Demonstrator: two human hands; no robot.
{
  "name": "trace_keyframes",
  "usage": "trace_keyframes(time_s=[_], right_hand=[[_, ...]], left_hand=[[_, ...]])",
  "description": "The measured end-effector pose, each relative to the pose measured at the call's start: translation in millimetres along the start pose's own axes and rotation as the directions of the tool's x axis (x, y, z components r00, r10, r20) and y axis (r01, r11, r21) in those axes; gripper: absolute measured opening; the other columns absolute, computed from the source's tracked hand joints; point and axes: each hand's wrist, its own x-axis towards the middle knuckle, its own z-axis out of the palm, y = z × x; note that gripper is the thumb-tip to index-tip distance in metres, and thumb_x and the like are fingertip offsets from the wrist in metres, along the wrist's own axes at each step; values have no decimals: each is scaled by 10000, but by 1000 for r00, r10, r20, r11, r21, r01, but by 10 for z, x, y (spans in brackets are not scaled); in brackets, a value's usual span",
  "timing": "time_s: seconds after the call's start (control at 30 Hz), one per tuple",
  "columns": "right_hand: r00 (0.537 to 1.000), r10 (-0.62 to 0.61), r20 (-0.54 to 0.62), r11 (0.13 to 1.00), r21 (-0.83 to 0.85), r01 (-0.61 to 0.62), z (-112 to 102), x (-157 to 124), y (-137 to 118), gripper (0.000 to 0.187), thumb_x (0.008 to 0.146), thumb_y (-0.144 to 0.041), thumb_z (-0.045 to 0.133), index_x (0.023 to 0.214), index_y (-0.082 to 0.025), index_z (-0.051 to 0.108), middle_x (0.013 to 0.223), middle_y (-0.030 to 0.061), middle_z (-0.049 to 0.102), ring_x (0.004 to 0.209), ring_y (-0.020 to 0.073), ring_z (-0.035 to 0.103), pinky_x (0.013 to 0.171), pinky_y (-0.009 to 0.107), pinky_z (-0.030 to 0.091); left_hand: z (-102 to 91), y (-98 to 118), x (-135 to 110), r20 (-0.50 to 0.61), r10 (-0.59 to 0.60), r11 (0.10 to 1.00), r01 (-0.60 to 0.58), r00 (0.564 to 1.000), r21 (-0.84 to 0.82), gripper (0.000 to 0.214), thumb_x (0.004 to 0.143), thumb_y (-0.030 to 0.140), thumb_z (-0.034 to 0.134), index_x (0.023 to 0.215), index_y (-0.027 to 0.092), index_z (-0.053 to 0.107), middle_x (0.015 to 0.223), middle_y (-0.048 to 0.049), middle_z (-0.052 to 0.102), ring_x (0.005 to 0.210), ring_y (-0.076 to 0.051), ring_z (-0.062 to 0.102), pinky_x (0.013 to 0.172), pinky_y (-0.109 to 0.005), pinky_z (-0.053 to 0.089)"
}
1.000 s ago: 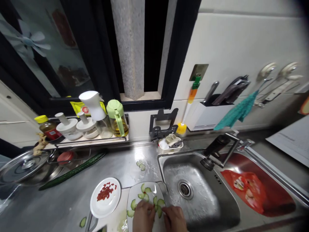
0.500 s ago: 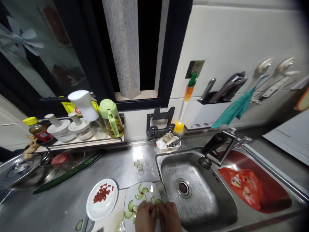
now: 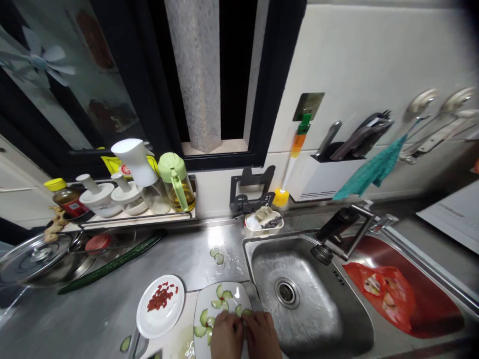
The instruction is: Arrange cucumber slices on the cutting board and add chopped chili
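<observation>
My left hand (image 3: 226,337) and my right hand (image 3: 263,335) are side by side over a white squarish plate (image 3: 200,294) at the bottom of the head view. The fingers of both hands are drawn together over the plate; what lies between the fingertips is hidden. Cut cucumber pieces (image 3: 216,303) are arranged on the plate in small groups, with tiny red bits at some centres. More cucumber pieces show just beyond my fingertips. Left of it stands a round white plate (image 3: 144,323) bearing a small heap of red goji berries (image 3: 160,297).
A sink (image 3: 299,324) lies right of the plate, its second basin holding a red plastic bag (image 3: 398,304). Cucumber slices (image 3: 217,255) lie on the steel counter. At left are a whole cucumber (image 3: 112,264), a lidded pot (image 3: 35,259) and a rack with an oil jug (image 3: 177,184).
The whole view has shifted slightly, so fixed things appear a little further right. Both hands stay together over the cucumber plate, with almost no visible movement.
</observation>
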Motion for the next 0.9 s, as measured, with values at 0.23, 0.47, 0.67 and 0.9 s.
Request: trace_keyframes(time_s=[0.23,0.47,0.67,0.9], right_hand=[[1000,0,-1,1000,-7,0,-34,12,11,320,811,-66,498,1020,-233,674,869,56,634,867,242,507,793,370,406],[1000,14,-1,1000,10,-14,-114,28,-17,326,817,-64,481,998,-243,686,854,53,641,857,234,517,774,347,420],[999,-15,-39,1000,-10,15,-132,21,-23,357,810,-54,460,1011,-238,690,850,60,651,868,236,531,790,351,431],[985,-140,-97,990,-20,139,-54,8,-73,342,784,-41,467,964,-233,686,849,61,654,841,230,535,767,348,451]], left_hand=[[51,-90,32,36,8,1000,-9,999,29,247,839,223,481,790,200,722,920,-57,692,964,-181,611,880,-262,396],[35,-93,17,24,15,999,-15,1000,32,240,830,239,493,765,202,721,897,-56,697,934,-181,623,868,-271,405],[-141,-200,-7,-45,89,996,-90,995,-16,233,822,218,488,780,196,717,907,-65,705,947,-190,625,881,-287,422],[-747,-766,66,-240,24,996,-43,970,-73,289,852,287,435,814,202,709,895,-73,712,888,-199,642,857,-295,456]])
